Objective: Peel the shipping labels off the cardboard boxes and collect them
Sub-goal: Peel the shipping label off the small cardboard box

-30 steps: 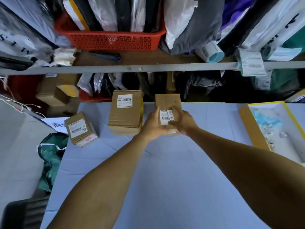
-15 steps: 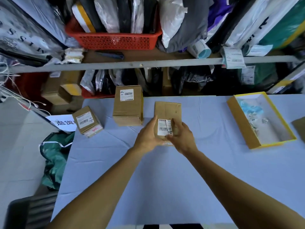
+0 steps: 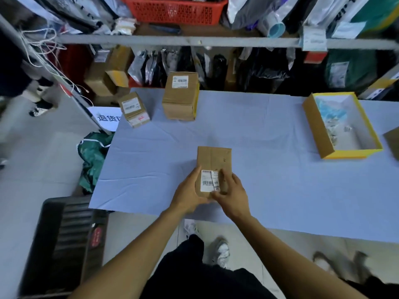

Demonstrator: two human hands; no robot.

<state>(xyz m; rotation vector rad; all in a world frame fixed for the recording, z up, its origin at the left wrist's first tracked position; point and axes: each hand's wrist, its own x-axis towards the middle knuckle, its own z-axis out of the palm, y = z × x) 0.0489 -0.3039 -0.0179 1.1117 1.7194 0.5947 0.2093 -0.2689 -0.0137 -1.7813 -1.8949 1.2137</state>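
A small cardboard box (image 3: 214,159) lies near the front edge of the blue-covered table (image 3: 269,169). My left hand (image 3: 187,196) grips its near left side. My right hand (image 3: 232,194) holds its near right side, fingers over the right part of its white barcode label (image 3: 208,181). Two more labelled boxes stand at the back left: a tall one (image 3: 181,98) with a label (image 3: 180,81) on top, and a smaller one (image 3: 133,110) at the table's corner.
A shallow yellow-edged box (image 3: 319,132) with paper scraps inside sits at the right. Another brown box corner (image 3: 393,142) shows at the far right edge. Shelves with a red basket (image 3: 172,9) and parcels stand behind. A dark crate (image 3: 62,244) and green bag (image 3: 92,154) lie left.
Both hands have pulled the small box from the back of the table toward the front edge. The view has tilted down, showing my legs and the floor.
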